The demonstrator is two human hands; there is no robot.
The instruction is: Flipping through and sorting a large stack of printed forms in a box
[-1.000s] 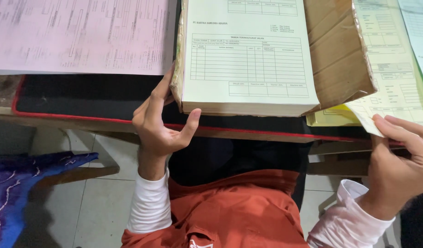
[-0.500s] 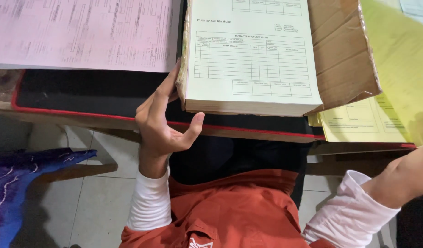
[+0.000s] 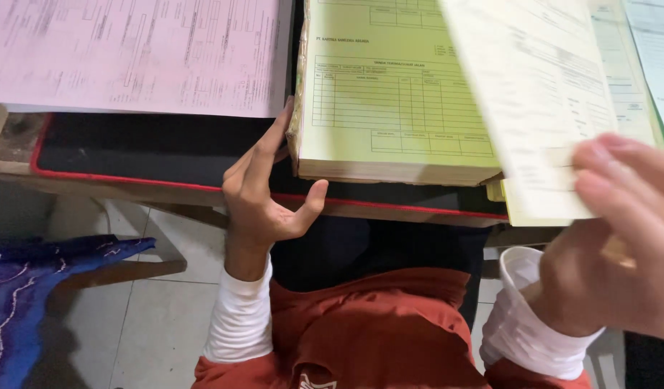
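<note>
A thick pad of printed forms (image 3: 389, 115) lies at the near edge of the desk, a yellow-green sheet on top. My left hand (image 3: 263, 198) braces its near left corner, fingers along the pad's side and thumb against its front edge. My right hand (image 3: 616, 245), large and blurred at the right, pinches a pale printed sheet (image 3: 541, 94) lifted and tilted above the pad's right part. A yellow form (image 3: 523, 209) peeks out under that sheet.
A pink printed sheet (image 3: 137, 54) lies at the upper left. A black desk mat with a red border (image 3: 145, 155) covers the desk. More pale forms (image 3: 645, 65) sit at the far right. A blue patterned cloth (image 3: 29, 288) hangs at the lower left above a tiled floor.
My right hand came back into view with a pale sheet, lifting it over the pad. The pad's top sheet is now yellow-green instead of white. My left hand stayed put.
</note>
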